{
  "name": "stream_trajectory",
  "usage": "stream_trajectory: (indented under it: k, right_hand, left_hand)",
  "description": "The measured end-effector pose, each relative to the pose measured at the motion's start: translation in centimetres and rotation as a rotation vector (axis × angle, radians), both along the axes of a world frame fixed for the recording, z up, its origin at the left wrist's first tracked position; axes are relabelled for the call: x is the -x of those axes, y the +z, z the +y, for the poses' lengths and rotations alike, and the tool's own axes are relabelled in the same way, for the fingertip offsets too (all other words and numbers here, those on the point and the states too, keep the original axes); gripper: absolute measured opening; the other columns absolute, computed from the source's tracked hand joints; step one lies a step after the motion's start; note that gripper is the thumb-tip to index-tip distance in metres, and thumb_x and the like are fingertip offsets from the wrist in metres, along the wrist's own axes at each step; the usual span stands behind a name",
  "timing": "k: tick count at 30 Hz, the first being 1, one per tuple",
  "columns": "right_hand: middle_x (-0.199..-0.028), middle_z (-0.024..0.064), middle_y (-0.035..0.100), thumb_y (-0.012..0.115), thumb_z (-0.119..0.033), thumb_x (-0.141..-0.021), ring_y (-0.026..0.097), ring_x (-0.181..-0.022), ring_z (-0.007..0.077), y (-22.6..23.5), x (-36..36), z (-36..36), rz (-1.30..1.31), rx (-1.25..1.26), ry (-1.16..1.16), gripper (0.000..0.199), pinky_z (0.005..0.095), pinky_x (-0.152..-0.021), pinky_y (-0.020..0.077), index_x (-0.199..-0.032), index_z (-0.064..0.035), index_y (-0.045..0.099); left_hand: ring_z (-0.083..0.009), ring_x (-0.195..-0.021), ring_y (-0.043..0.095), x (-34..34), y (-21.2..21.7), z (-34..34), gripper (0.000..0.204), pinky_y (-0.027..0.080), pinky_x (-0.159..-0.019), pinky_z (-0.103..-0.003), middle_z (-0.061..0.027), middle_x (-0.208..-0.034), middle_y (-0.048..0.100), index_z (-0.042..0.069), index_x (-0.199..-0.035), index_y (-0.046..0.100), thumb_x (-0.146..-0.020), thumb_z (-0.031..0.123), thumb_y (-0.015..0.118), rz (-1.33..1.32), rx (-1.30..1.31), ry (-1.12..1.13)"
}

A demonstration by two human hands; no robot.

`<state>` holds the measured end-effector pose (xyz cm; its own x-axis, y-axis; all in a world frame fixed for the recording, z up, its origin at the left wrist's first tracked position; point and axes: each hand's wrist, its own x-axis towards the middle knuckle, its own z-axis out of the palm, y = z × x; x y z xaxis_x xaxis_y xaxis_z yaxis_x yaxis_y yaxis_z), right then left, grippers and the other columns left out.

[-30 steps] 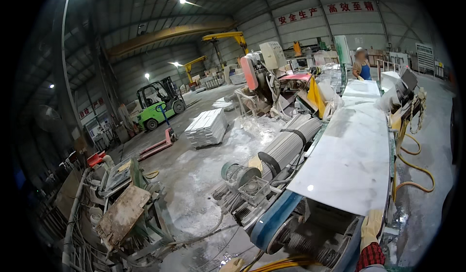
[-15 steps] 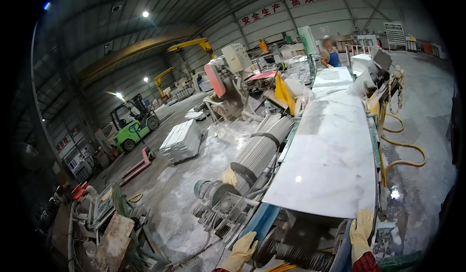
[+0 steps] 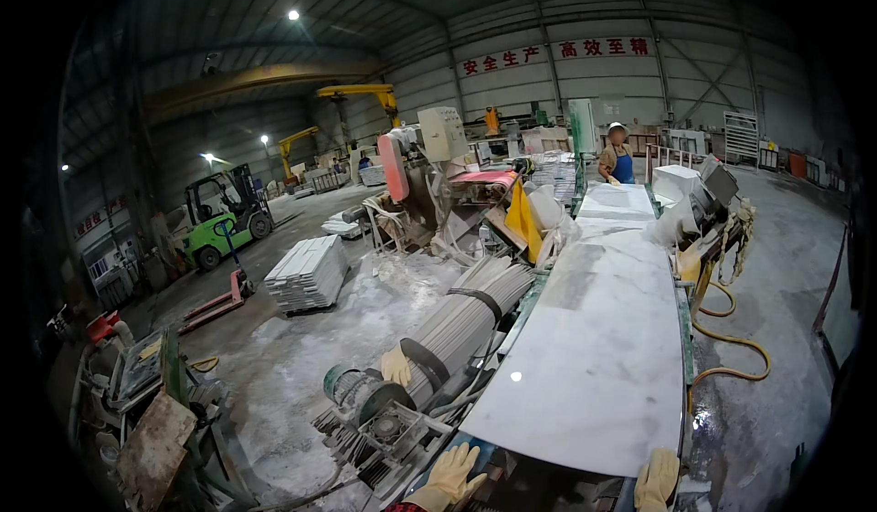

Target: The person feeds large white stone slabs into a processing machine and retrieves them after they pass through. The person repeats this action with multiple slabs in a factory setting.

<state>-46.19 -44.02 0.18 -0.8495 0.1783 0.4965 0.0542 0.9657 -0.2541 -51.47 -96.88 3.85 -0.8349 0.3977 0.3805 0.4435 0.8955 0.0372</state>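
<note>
A long white stone slab [image 3: 594,357] with grey veining lies on a narrow roller bench that runs away from me. At its near right corner rests my right hand [image 3: 656,481] in a pale yellow glove, the fingers stretched out and close together. My left hand [image 3: 448,477], gloved alike, has its fingers spread, with nothing in it. It lies by the blue frame of the bench, just short of the slab's near left corner. Another flat white slab [image 3: 617,203] lies farther along the bench. The lower part of my right hand is cut off by the picture's edge.
Left of the bench are a motor [image 3: 352,390], a strapped bundle of strips [image 3: 470,316] with a loose glove [image 3: 396,366] on it, and a slab stack [image 3: 306,273]. A green forklift [image 3: 224,218] stands beyond. A co-worker [image 3: 617,158] stands at the far end. A yellow hose [image 3: 735,373] loops at right.
The view has levelled and tilted upward, so the slab and bench sit lower in the picture. My left hand's fingers are spread wider. My right hand stays at the slab's corner.
</note>
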Motion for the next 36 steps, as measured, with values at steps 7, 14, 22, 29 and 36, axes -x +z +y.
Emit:
stream_trajectory:
  k: [7,14,22,29,36]
  right_hand:
    - [-0.154,0.0304,0.059,0.059,-0.034,-0.109,0.051,-0.147,0.0491,0.4,-1.3,-1.8,-0.086,-0.056,-0.047,0.054,0.0572,-0.127,0.0357,-0.151,-0.0003,0.062]
    - [-0.152,0.0292,0.062,0.060,-0.031,-0.109,0.052,-0.145,0.0486,1.7,-1.8,-1.8,-0.173,-0.082,-0.058,0.050,0.0579,-0.126,0.0356,-0.147,0.0014,0.065]
    - [-0.154,0.0291,0.061,0.058,-0.029,-0.110,0.052,-0.144,0.0486,2.0,-1.8,-1.8,-0.122,-0.064,-0.023,0.048,0.0568,-0.126,0.0356,-0.146,0.0013,0.066]
    - [-0.146,0.0271,0.065,0.061,-0.034,-0.109,0.055,-0.139,0.0459,1.6,-1.4,-0.9,-0.142,-0.095,0.043,0.047,0.0572,-0.123,0.0372,-0.139,0.0009,0.070]
    - [-0.141,0.0233,0.067,0.060,-0.037,-0.107,0.058,-0.134,0.0427,3.0,-2.0,-2.0,-0.161,-0.152,-0.017,0.046,0.0586,-0.120,0.0381,-0.135,-0.0018,0.071]
  left_hand:
    - [-0.0408,-0.128,0.054,4.5,2.7,1.2,0.074,0.044,-0.110,-0.048,-0.0235,-0.143,0.056,-0.004,-0.149,0.054,-0.102,0.051,0.069,-0.109,-0.006,-0.013]
    - [-0.0426,-0.130,0.053,4.8,1.7,1.2,0.068,0.044,-0.111,-0.050,-0.0224,-0.145,0.056,0.005,-0.150,0.055,-0.100,0.049,0.070,-0.038,-0.110,-0.053]
    - [-0.0409,-0.135,0.053,4.5,0.2,1.0,0.067,0.042,-0.116,-0.051,-0.0205,-0.148,0.056,0.008,-0.152,0.055,-0.101,0.051,0.068,-0.028,-0.147,-0.027]
    - [-0.0437,-0.144,0.049,4.1,-0.8,0.7,0.070,0.037,-0.123,-0.053,-0.0220,-0.156,0.053,0.008,-0.157,0.050,-0.104,0.052,0.065,-0.045,-0.086,0.022]
    - [-0.0444,-0.148,0.047,5.4,0.7,-0.4,0.076,0.035,-0.127,-0.053,-0.0234,-0.160,0.052,0.004,-0.157,0.050,-0.101,0.050,0.071,-0.122,-0.058,-0.157]
